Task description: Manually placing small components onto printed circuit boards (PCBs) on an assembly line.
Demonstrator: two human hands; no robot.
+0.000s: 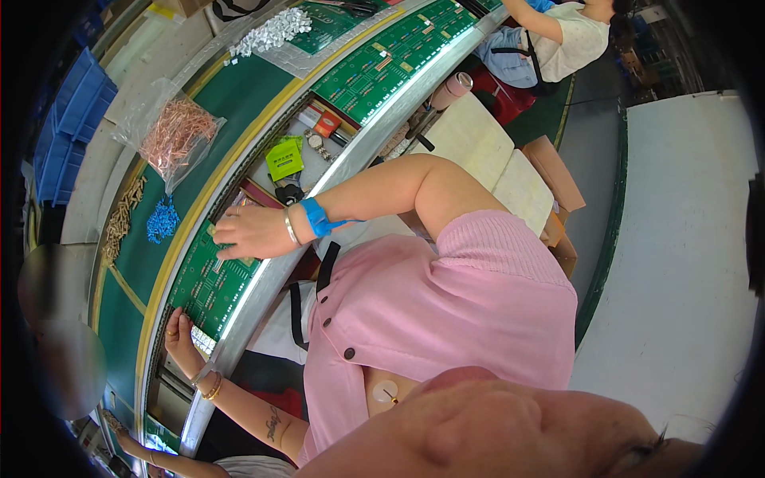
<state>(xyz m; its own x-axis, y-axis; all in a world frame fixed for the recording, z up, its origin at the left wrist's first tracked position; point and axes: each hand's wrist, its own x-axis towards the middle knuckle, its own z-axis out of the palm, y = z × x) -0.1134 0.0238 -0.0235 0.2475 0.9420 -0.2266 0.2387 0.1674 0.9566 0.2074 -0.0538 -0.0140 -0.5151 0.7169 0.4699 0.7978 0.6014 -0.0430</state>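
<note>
A green circuit board [209, 291] lies on the rail of the workbench in front of me, with rows of small parts on it. My right hand [259, 231], wearing a blue wrist strap [319, 217], is over the board's far end. Its fingers are bent down and drawn together at the board; what they hold, if anything, is hidden. My left hand [183, 342] is at the board's near left corner. Thumb and finger pinch together beside the edge, and anything between them is too small to make out.
Beyond the board lie blue components [162, 220], tan components [124, 219] and a clear bag of copper-coloured parts [179, 135]. White connectors [275, 32] are heaped farther up the bench, near more boards [390, 60]. A green packet [284, 159] and wristwatch [317, 145] lie beside my right arm. Co-workers sit alongside.
</note>
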